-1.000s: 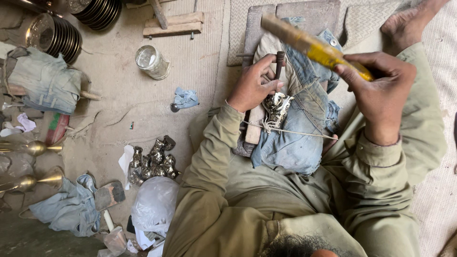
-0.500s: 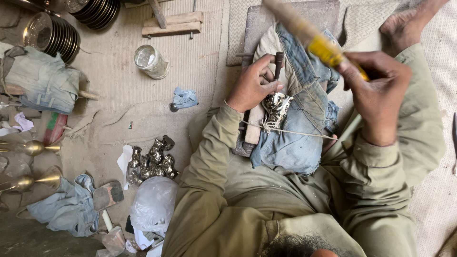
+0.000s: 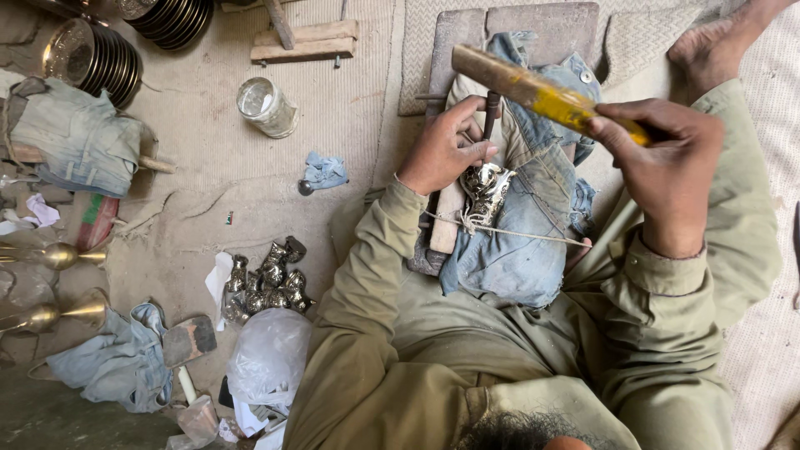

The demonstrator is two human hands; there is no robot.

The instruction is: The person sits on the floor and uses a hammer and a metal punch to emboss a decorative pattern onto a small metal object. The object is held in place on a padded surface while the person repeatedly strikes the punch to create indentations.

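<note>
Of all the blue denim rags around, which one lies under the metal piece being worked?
The denim rag draped over the block in the person's lap, with the silvery metal piece tied on it. The other rags lie apart on the floor.

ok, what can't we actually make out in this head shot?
- Tip of the punch: hidden by the left hand.
- Hammer: its head is not visible, and the right hand covers the handle's end.
- Small metal pieces on the floor: too small to identify.
</note>
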